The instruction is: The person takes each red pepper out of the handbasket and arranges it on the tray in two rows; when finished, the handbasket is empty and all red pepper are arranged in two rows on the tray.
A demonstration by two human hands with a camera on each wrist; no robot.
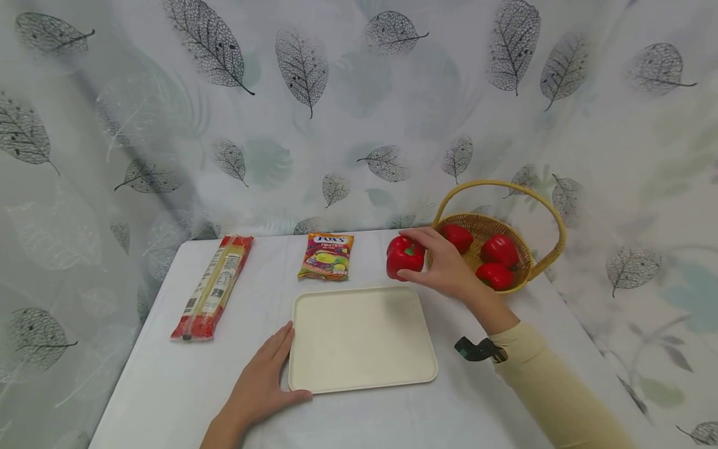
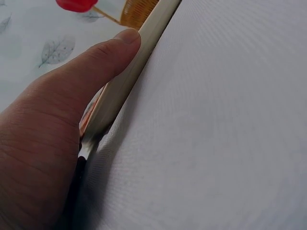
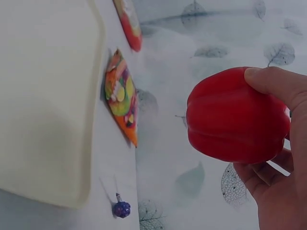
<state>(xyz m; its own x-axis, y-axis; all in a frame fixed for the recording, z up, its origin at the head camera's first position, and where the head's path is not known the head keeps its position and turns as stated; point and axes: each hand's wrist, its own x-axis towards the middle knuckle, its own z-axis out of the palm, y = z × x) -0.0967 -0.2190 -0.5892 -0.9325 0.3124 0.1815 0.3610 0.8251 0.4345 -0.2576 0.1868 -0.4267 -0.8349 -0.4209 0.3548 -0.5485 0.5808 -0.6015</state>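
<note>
My right hand point(image 1: 443, 262) grips a red bell pepper point(image 1: 405, 257) above the table, behind the tray and left of the basket. In the right wrist view the thumb lies on one side of the bell pepper point(image 3: 237, 115), the fingers on the other. At the tray's left side, my left hand point(image 1: 260, 377) has its fingers straight along the edge and its thumb at the front edge. The cream tray point(image 1: 361, 340) lies flat with nothing on it. In the left wrist view the left thumb point(image 2: 103, 60) rests against the tray's rim point(image 2: 129, 72).
A handled wicker basket point(image 1: 524, 249) holds three red peppers point(image 1: 499, 250) at the back right. Behind the tray lies a Fox's candy bag point(image 1: 327, 256); a long red-and-yellow packet point(image 1: 215, 287) lies left. A small purple thing point(image 3: 121, 209) shows in the right wrist view.
</note>
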